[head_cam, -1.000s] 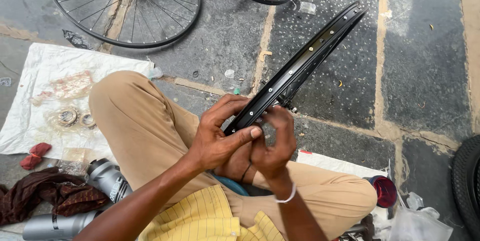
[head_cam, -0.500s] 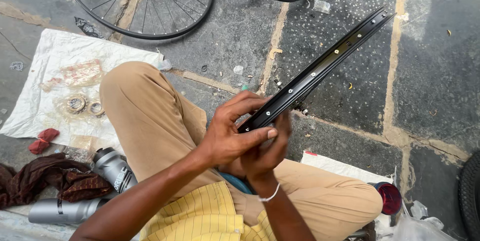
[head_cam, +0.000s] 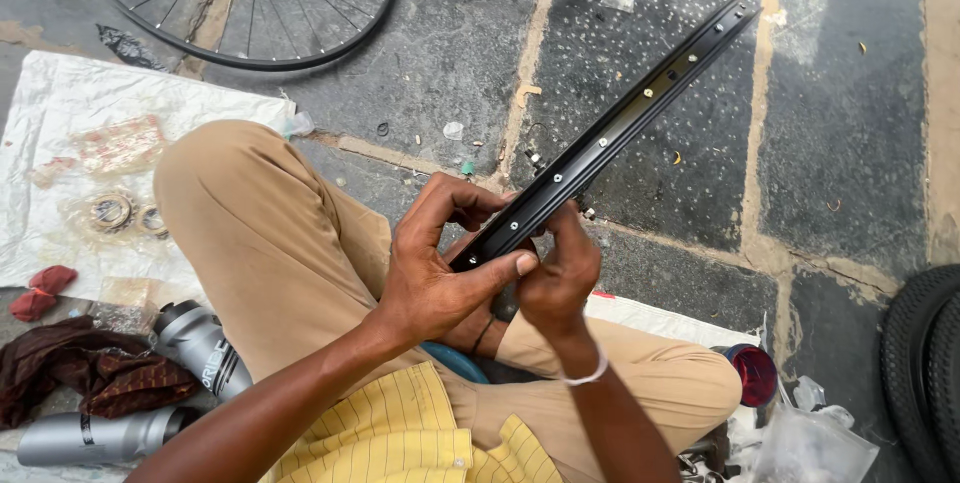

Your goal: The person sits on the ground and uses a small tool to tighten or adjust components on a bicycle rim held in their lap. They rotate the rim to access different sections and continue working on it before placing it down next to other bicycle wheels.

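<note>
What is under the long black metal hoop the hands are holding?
Under the black rim you see grey stone floor with small scraps, and nearer, the left hand, right hand and tan trousers. The floor directly beneath it is covered.

A bare black bicycle rim [head_cam: 610, 133], dotted with spoke holes and seen edge-on, slants from the person's lap up over the pavement.

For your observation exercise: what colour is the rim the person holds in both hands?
Black, with small silver spoke holes along it: the rim, in the head view.
</note>
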